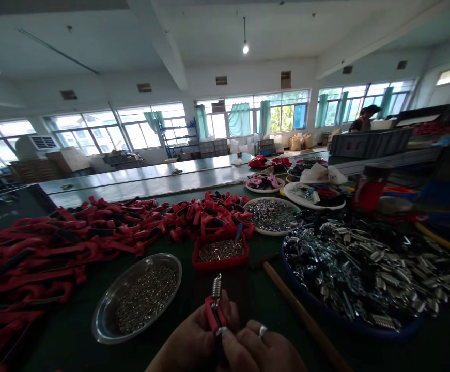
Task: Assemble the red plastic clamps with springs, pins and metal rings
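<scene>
At the bottom middle, my left hand (194, 341) and my right hand (261, 349) are closed together around a red handle piece (213, 315) with a metal spring (217, 285) sticking up from its top. The right hand wears a ring. Just beyond the hands sit a steel dish of small metal rings (139, 297) on the left and a red tray of small metal pins (220, 250) straight ahead. A wooden hammer handle (302, 315) lies to the right of my hands.
A long heap of red and black handles (93, 232) covers the left of the dark green table. A blue basin of springs and metal parts (364, 268) is at right, with several plates of parts behind it. A person stands far back right.
</scene>
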